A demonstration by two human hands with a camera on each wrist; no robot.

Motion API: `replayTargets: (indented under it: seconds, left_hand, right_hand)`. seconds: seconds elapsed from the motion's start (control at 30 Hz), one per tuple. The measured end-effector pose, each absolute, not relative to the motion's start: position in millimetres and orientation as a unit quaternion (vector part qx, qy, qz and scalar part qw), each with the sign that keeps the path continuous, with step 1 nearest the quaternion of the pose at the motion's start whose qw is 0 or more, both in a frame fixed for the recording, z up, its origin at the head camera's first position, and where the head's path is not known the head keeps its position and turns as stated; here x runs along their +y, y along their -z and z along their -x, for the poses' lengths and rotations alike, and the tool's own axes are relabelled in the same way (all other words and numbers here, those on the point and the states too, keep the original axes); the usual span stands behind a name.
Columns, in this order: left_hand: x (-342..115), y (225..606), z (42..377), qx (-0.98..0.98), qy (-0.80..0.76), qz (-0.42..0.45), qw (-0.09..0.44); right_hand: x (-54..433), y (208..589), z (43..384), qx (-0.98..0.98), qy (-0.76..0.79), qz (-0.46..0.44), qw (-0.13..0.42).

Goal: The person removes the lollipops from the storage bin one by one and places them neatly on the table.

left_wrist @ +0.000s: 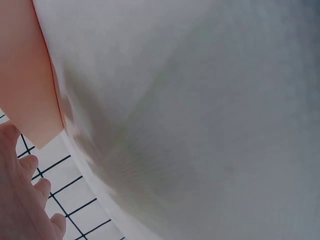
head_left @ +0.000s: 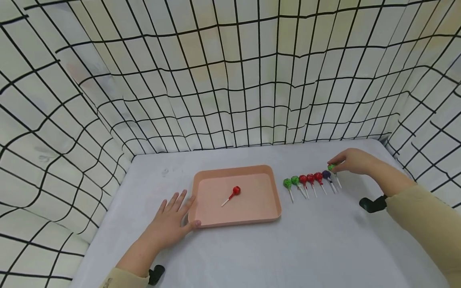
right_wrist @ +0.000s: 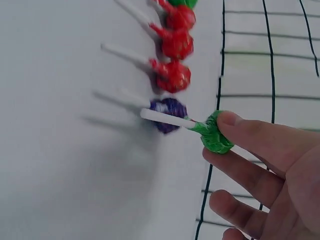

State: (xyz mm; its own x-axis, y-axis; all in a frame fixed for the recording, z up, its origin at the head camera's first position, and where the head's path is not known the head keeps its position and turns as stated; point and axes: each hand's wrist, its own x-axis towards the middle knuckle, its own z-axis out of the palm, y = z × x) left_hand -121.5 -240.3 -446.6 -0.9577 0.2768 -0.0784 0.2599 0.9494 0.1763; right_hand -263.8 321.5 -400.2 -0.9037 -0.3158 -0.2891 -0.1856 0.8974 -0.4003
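Observation:
My right hand (head_left: pixel 354 161) pinches a green lollipop (right_wrist: pixel 216 137) by its wrapped head between thumb and forefinger, at the right end of a row. The white stick points away from the fingers and overlaps the purple lollipop (right_wrist: pixel 172 106) in the right wrist view. Further along the row lie red lollipops (head_left: pixel 311 179) and, at its left end, green lollipops (head_left: pixel 287 183), sticks toward me. With fingers spread, my left hand (head_left: pixel 171 222) touches the left edge of a pink tray (head_left: pixel 216 218). One red lollipop (head_left: pixel 236 190) lies inside the tray.
A white-covered table (head_left: pixel 252 256) carries everything. Behind it and along both sides stands a white cloth wall with a black grid (head_left: pixel 245 80). Dark straps show at both wrists, below beige sleeves (head_left: pixel 425 224).

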Motion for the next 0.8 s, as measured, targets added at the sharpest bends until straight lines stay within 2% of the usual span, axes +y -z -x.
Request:
replayTargets:
  seconds: [0.27,0.8]
  left_hand:
    - [-241,447,122,0.986,-0.08,-0.135,0.051]
    - [-242,447,121,0.987,-0.079,-0.133,0.05]
  right_hand:
    - [346,405,267,0.955,0.193,0.116,0.191]
    - [340,426,271,0.945,0.211,0.099,0.229]
